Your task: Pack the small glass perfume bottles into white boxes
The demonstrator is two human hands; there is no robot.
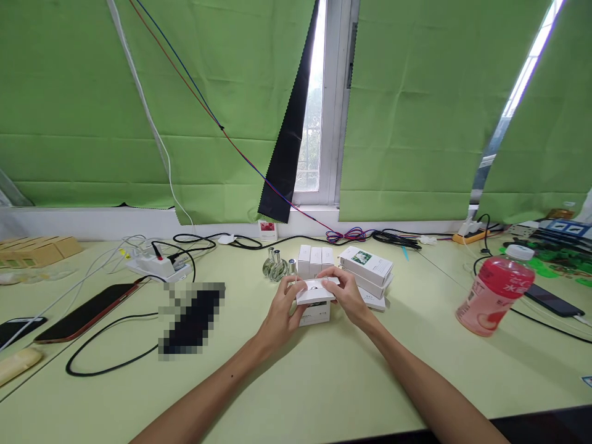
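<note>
Both hands grip a small flat white box point(316, 292) at the middle of the table. My left hand point(285, 303) is closed on its left end, thumb on top. On the right end, my right hand point(343, 292) presses with its thumb and fingers. Right under it stands another white box point(316, 314) with small print on its front. Behind my hands are several small glass bottles point(276, 267) with silver caps, and a row of upright white boxes point(315, 259). To the right of my right hand lies a stack of white boxes point(367, 270), the top one bearing a green picture.
A pink drink bottle point(496, 291) with a white cap stands at the right. Phones and a power strip point(160, 266) with loose cables lie at the left. Black cable point(395, 239) runs along the back below the green curtains point(416, 111).
</note>
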